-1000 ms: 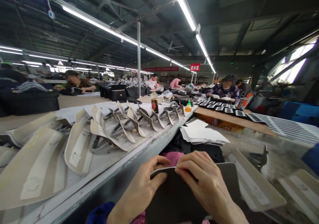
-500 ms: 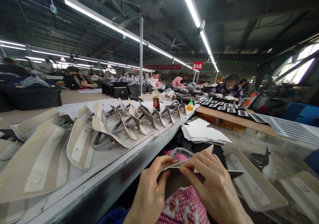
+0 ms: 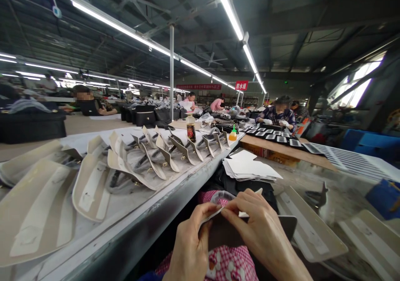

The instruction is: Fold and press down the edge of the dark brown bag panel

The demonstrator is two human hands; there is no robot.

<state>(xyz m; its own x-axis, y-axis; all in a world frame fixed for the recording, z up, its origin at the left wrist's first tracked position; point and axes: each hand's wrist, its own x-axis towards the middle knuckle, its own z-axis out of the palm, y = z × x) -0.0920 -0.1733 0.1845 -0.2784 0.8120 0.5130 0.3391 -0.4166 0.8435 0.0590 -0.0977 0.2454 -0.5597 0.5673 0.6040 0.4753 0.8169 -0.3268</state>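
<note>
Low in the middle, both hands are on one bag flap panel (image 3: 223, 233), dark on the side facing me with a pale edge along the top. My left hand (image 3: 192, 237) pinches its left edge between thumb and fingers. Close beside it, my right hand (image 3: 250, 220) pinches the top edge, fingertips almost touching the left ones. A plastic-wrapped handle loop (image 3: 222, 197) shows just behind the fingers. The panel's right corner (image 3: 288, 226) sticks out past my right hand. Beneath it is a pink checked cloth (image 3: 233, 262) over my lap.
Rows of similar curved beige panels (image 3: 90, 185) stand on the bench (image 3: 156, 204) to the left. Among them are a dark-labelled bottle (image 3: 191, 127) and a small green-tipped bottle (image 3: 233, 134). White sheets (image 3: 250, 167) lie ahead. More panels (image 3: 308, 222) lie at right; a gloved co-worker (image 3: 276, 116) sits beyond.
The view has shifted slightly right. The panel has turned in my hands, so more of its dark face and right corner shows. Both hands keep their pinch on it.
</note>
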